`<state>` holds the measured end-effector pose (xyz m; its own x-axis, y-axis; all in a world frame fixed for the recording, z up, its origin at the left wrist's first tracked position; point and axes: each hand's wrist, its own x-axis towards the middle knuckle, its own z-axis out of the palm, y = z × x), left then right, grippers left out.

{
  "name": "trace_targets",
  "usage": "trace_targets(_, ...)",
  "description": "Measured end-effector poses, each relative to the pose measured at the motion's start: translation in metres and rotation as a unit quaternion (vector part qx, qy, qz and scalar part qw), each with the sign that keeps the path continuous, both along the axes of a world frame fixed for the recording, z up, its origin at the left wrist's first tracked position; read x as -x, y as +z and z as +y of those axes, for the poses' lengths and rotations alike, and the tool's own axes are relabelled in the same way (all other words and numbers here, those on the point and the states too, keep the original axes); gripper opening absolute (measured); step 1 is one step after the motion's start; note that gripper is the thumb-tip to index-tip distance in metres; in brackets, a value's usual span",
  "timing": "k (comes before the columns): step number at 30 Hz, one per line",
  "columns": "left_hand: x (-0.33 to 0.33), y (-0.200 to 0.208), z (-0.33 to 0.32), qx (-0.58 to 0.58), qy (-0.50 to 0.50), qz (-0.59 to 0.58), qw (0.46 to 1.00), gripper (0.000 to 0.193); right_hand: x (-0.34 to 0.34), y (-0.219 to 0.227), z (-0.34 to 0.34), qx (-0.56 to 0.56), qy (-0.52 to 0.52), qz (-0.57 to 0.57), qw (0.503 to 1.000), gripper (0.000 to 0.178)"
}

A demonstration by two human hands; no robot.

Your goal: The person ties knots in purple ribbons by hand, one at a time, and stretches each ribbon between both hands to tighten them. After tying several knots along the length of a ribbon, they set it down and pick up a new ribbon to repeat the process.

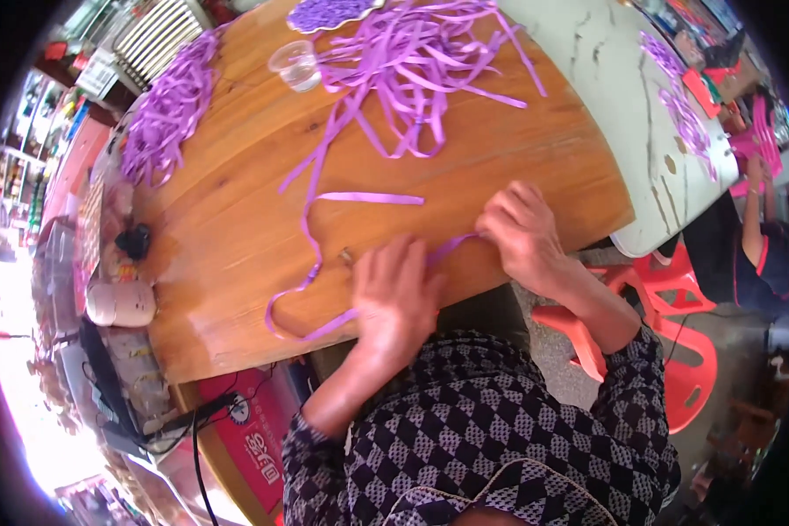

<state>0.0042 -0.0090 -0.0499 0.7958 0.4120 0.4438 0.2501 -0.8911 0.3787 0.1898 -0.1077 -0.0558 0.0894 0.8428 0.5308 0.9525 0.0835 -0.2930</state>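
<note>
A purple ribbon (309, 273) winds loosely over the front of the round-edged wooden table (237, 254) and passes beneath my left hand (393, 294). That hand lies palm down, its fingers stretched out over the ribbon; the fingertips' undersides are hidden. To its right, my right hand (519, 230) is closed in a pinch on the ribbon, and a short straight stretch runs between the two hands. One flat ribbon end lies just beyond my left hand. Close to my left fingers is a small brownish object (346, 256) I cannot make out.
Farther back lie a big tangle of purple ribbons (403, 66), a clear plastic cup (296, 67) and a plate of small purple pieces (329, 12). More ribbons (175, 114) hang at the left edge. A marble-patterned table (622, 96) adjoins; red plastic chairs (679, 351) stand right, near another person (754, 237).
</note>
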Motion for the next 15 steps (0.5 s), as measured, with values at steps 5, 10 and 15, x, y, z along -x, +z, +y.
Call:
trace_targets(5,-0.022,-0.022,-0.011,0.015,-0.036,-0.085,0.996,0.031,0.009,0.019,-0.011,-0.037,0.020,0.109,0.993,0.015)
trace_targets(10,-0.003,0.006,0.001,0.356,-0.059,-0.082,0.929,0.014,0.006,0.033,-0.009,-0.039,-0.017,0.180,0.983,0.013)
trace_targets(15,0.008,0.019,0.032,0.785,-0.062,-0.102,0.608,0.017,0.014,0.009,0.006,-0.064,0.022,0.257,0.964,0.016)
